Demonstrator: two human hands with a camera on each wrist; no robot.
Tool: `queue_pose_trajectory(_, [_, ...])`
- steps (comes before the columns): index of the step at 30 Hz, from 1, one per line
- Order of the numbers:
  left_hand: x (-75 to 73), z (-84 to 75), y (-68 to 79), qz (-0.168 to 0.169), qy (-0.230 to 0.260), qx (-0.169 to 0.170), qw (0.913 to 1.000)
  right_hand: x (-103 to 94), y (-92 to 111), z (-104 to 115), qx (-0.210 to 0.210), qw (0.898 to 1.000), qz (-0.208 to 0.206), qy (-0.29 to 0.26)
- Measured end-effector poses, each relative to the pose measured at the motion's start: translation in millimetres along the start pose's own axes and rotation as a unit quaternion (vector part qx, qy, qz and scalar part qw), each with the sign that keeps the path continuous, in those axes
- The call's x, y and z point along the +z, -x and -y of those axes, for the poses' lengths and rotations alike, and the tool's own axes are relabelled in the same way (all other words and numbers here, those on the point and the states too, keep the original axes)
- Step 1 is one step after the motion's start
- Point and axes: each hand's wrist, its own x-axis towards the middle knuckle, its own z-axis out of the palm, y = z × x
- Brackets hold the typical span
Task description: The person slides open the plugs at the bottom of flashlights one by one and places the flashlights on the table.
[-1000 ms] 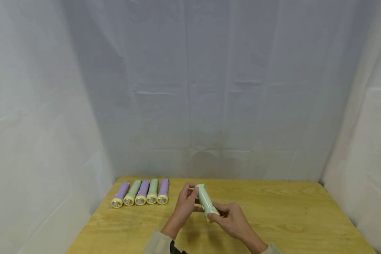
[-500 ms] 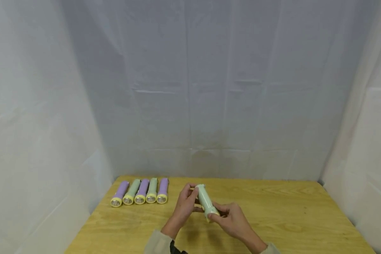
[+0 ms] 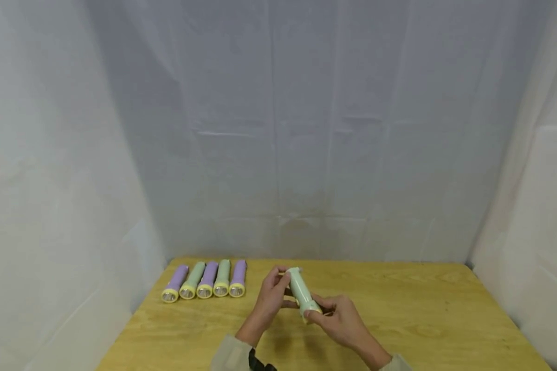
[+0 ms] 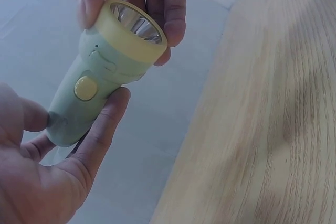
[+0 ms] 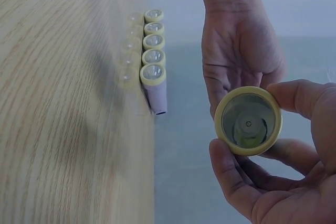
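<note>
Both hands hold a pale green flashlight (image 3: 300,291) above the table, its lens end tilted down toward the person. My left hand (image 3: 271,294) grips the tail end between thumb and fingers. Around the yellow head ring, my right hand (image 3: 339,319) pinches with thumb and fingers. In the left wrist view a yellow button (image 4: 85,88) shows on the flashlight's side, with left fingers (image 4: 102,135) along the body below it. The right wrist view looks straight into the round lens (image 5: 248,121), which hides most of the body.
Several flashlights lie side by side at the table's back left, alternating purple and green, such as a purple flashlight (image 3: 239,275) at the row's right end. The wooden table (image 3: 422,309) meets a grey-white sheet (image 3: 306,154) behind and at both sides.
The flashlight and both hands stay almost in place, with only a very slight shift of the flashlight's angle. The row of flashlights has not moved on the table.
</note>
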Motion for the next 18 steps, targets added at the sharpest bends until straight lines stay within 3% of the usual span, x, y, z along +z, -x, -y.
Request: queue_pose_trajectory(18, [-0.4,-1.2,1.2,0.010,0.009,-0.005,0.9999,-2.3,0.1,-1.3,-0.011,1.000,0.008,-0.005])
